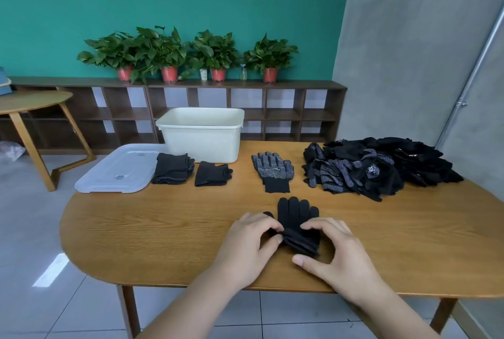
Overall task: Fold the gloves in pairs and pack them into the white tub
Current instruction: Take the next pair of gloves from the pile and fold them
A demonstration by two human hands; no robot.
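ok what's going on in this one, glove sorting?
A person is folding gloves at a wooden table. The left hand and right hand both pinch the cuff end of a black glove pair near the front edge. Two folded bundles lie between the clear lid and the white tub, whose inside is mostly hidden. A dotted pair lies flat mid-table; the unsorted pile sits right.

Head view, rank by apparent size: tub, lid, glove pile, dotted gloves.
1. glove pile
2. tub and lid: too alike to rank
3. dotted gloves
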